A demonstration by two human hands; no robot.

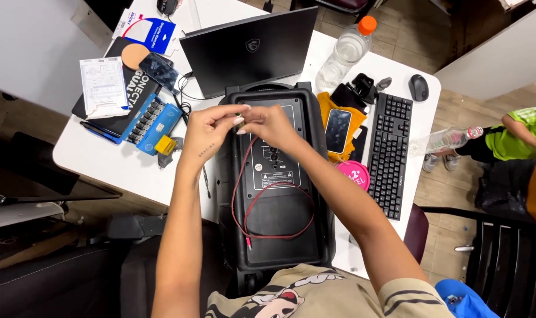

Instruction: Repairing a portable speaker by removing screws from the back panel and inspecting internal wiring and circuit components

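A large black speaker box (277, 235) lies on its front on the white table (121, 165), its rear control panel (274, 168) facing up. A thin red wire (240, 203) loops across the panel and runs up toward my hands. My left hand (212, 126) and my right hand (268, 125) meet above the top of the panel, fingertips pinched together on a small part at the wire's upper end. The part itself is too small to make out.
A black laptop (250, 50) stands open behind the speaker. To the right lie a phone (338, 129) on orange cloth, a black keyboard (390, 153), a mouse (419, 87) and a clear bottle (346, 53). A blue tool case (150, 125) lies left. Another person (518, 132) sits at the right.
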